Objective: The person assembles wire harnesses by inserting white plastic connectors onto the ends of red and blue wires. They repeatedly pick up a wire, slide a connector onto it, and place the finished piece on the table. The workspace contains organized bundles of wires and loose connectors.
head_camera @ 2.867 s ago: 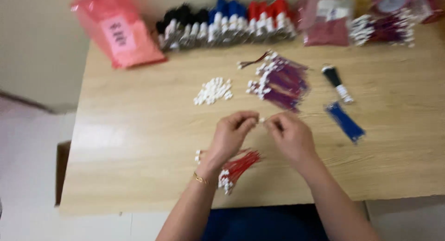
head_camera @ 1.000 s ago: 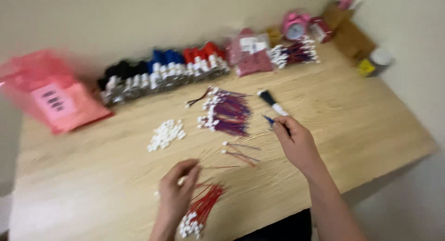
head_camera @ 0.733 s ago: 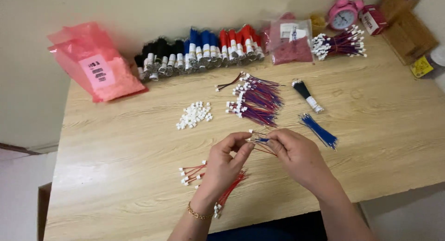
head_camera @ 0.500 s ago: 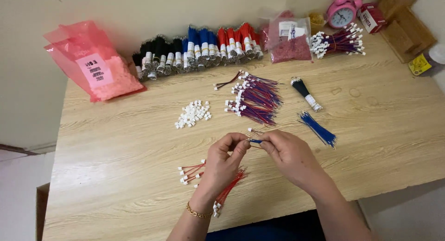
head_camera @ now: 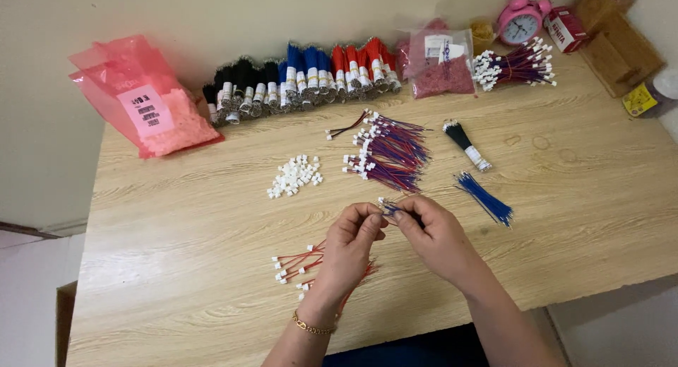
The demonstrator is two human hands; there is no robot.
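My left hand (head_camera: pixel 352 244) and my right hand (head_camera: pixel 436 234) meet above the wooden table (head_camera: pixel 176 218), fingertips pinched together on a thin blue wire with a small white connector (head_camera: pixel 388 208). Under my left wrist lies a bunch of red wires with white connectors (head_camera: pixel 300 262). Just beyond my hands sits a pile of red-and-blue wired connectors (head_camera: pixel 390 151). A loose bundle of blue wires (head_camera: pixel 484 198) lies to the right of my right hand. A heap of small white connector housings (head_camera: pixel 294 175) lies further left.
Along the wall stand a pink plastic bag (head_camera: pixel 141 98), a row of black, blue and red wire bundles (head_camera: pixel 300 77), a bag of red parts (head_camera: pixel 442 63), more wired connectors (head_camera: pixel 514 64), a pink alarm clock (head_camera: pixel 521 21) and a black wire bundle (head_camera: pixel 465 142).
The view swung back to centre on the table. My right hand came back from the blue wires at the right and joined my left hand on a blue wire.
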